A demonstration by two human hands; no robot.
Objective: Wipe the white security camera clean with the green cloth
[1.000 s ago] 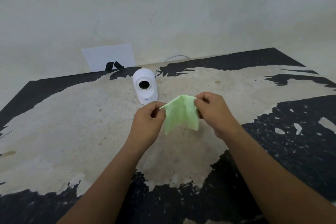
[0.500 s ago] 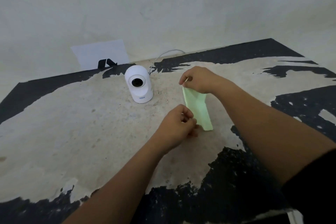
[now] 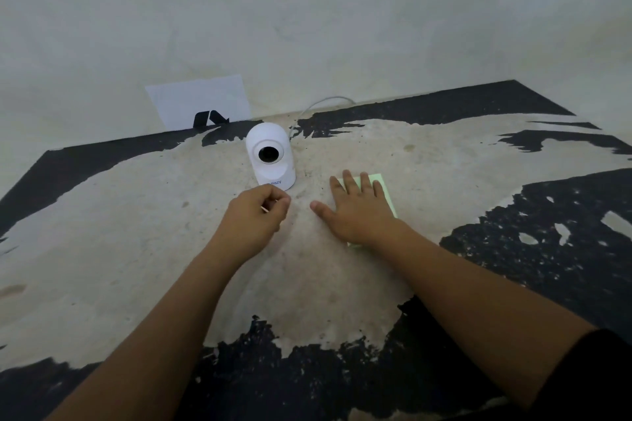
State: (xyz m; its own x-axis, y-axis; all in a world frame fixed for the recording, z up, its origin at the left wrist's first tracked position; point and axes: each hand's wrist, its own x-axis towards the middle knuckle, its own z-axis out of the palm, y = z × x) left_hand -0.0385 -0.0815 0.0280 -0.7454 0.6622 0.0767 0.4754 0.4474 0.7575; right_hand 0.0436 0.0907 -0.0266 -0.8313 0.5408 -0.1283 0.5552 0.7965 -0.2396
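Both hands are out in front of me and neither one is on the camera [image 3: 270,155] yet. Cloth [image 3: 384,186] is lying flat on the table [image 3: 102,232], just right of the camera and a bit nearer to me, and my right hand [image 3: 359,212] is spread on top of it, palm down, fingers fanned and pointing away, thumb stuck out to the left. I'd say that's to flatten it into a neat pad so it wipes with a clean face instead of a bunched corner. Only the far edge and a sliver by my wrist peek out. My left hand [image 3: 254,215] sits near the camera's base, curled into a loose fist, knuckles up, fingertips pinched together; can't tell if there's anything in there, maybe a tiny pale thing. Guessing it's parked there to steady the camera, since the thing is light and has a cable [image 3: 316,104] trailing off the back toward the wall. Camera's upright, lens facing me, no wiping done that I can see.
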